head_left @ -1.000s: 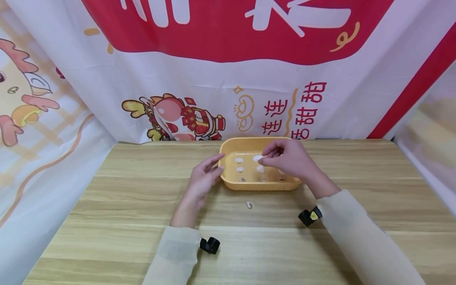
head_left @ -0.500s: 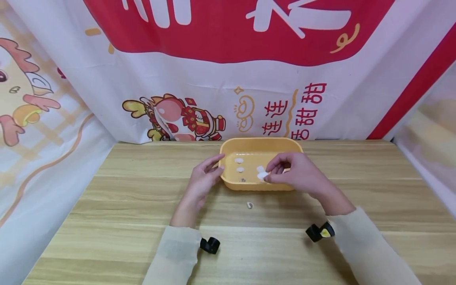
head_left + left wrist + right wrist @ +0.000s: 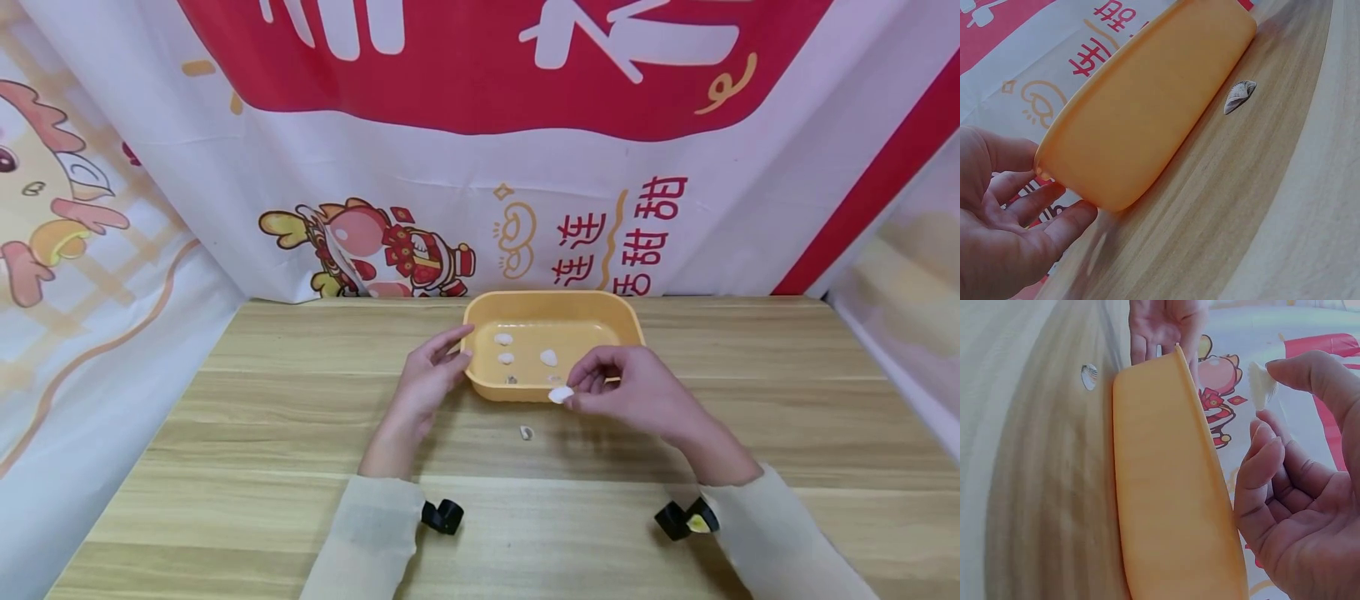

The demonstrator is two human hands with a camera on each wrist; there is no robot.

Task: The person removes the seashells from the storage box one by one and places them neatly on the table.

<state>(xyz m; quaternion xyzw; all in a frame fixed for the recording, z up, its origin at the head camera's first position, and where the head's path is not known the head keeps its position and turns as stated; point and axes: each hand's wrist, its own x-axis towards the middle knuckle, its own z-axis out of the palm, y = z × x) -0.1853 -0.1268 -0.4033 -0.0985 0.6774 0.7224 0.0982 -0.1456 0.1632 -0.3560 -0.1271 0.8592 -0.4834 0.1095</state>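
The right hand [image 3: 637,396] pinches a ribbed white shell [image 3: 560,394] at the smooth, rounded yellow plastic tray's [image 3: 626,321] six o'clock rim. The left hand [image 3: 423,383], fingers relaxed, touches its nine o'clock wall.

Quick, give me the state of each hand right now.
Left hand: open, straight fingers touching the left end of the yellow tray.
Right hand: pinching a white shell just above the tray's near rim.

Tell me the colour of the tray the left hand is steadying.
The tray is plain orange-yellow, clearest in the head view.
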